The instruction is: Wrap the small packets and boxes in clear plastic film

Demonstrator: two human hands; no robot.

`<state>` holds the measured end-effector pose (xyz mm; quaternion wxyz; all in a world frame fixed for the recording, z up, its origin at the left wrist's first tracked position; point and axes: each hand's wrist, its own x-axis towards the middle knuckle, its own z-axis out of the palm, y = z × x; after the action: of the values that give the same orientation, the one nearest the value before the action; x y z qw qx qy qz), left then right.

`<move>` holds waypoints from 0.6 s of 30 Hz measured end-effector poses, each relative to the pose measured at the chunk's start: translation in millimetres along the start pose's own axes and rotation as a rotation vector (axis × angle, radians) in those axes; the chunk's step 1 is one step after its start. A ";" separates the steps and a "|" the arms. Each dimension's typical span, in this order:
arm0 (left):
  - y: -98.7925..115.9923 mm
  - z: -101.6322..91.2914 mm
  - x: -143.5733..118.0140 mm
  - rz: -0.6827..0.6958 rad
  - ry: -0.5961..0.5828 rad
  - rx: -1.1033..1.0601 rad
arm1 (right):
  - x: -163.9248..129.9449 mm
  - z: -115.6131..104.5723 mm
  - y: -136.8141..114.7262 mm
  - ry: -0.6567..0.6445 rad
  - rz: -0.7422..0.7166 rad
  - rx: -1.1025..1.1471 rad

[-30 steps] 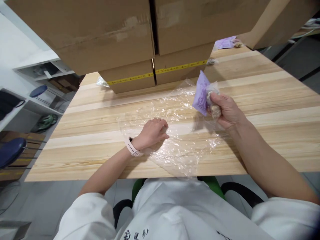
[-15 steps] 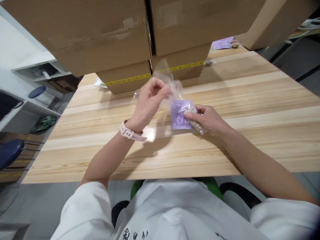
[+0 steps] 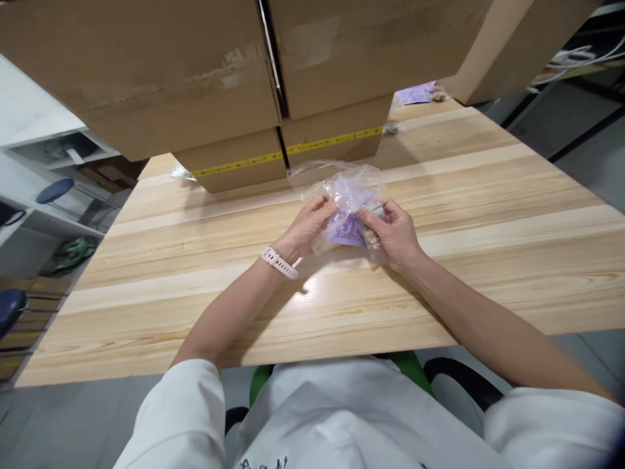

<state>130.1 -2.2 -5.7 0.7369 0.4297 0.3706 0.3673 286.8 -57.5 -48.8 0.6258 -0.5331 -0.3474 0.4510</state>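
1. While both hands meet over the middle of the wooden surface (image 3: pixel 195 273), the left hand (image 3: pixel 307 228) pinches the clear plastic bag (image 3: pixel 336 182) at its left side, fingers closed on the film.
2. The right hand (image 3: pixel 393 231) has its fingers clamped on the purple card (image 3: pixel 347 225) and a small packet of pale bits (image 3: pixel 372 238), through or just inside the bag's mouth; which of the two I cannot quite tell, as the crinkled film blurs the edge.
3. As it looks, the card and packet are partly in the bag, so the putting-in seems well along; the bag's top is puffed open and not closed or flattened.
4. Counted: one bag in hand, one purple card in it, one pale packet.
5. At the far right of the surface lies one more purple card (image 3: pixel 415 94).
6. Cardboard boxes (image 3: pixel 234 156) stand stacked along the far edge: four faces show, two upper and two lower.
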 end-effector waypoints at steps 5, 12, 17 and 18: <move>-26.2 26.4 -1.0 -0.250 -0.099 -0.281 | 10.2 -3.2 15.2 0.162 -0.022 0.028; -34.2 47.4 11.8 -0.177 -0.049 -0.344 | 20.0 -9.9 10.6 0.168 -0.014 0.118; -39.4 61.3 24.1 -0.114 0.059 -0.134 | 26.6 -11.3 16.2 0.201 0.065 0.216; -40.1 64.8 25.9 -0.083 0.066 -0.063 | 31.5 -13.9 19.6 0.258 0.041 0.193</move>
<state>206.7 -17.8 -25.0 0.7523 0.3780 0.4004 0.3617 306.7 -32.5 -72.1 0.7042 -0.5310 -0.2083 0.4229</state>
